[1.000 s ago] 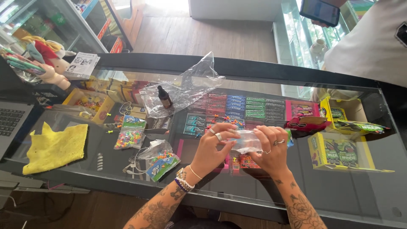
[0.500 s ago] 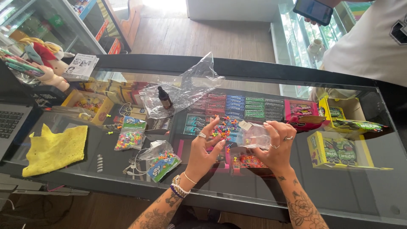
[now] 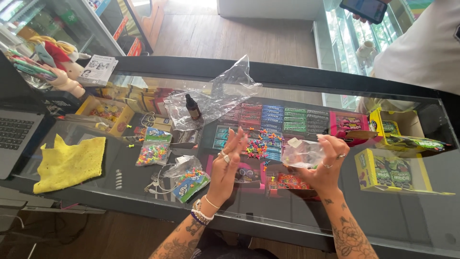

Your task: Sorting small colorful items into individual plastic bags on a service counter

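Observation:
My right hand [image 3: 326,165] grips a small clear plastic bag [image 3: 302,152], tipped toward the left above the glass counter [image 3: 120,177]. A heap of small colourful beads [image 3: 261,144] lies on the glass just left of the bag's mouth. My left hand [image 3: 229,160] stands edge-on with flat, spread fingers right beside the bead heap, holding nothing. Rings sit on both hands and bracelets on the left wrist.
Two more bead packets [image 3: 153,149] [image 3: 189,178] lie left of my hands. A small dark dropper bottle [image 3: 193,107] stands on crumpled clear plastic [image 3: 225,93]. A yellow cloth [image 3: 69,163] and laptop [image 3: 14,136] are far left. Another person [image 3: 421,43] holding a phone stands behind the counter.
My hands came apart from the bag they held together. The beads spilled out of the bag onto the glass, and my left hand opened flat beside them.

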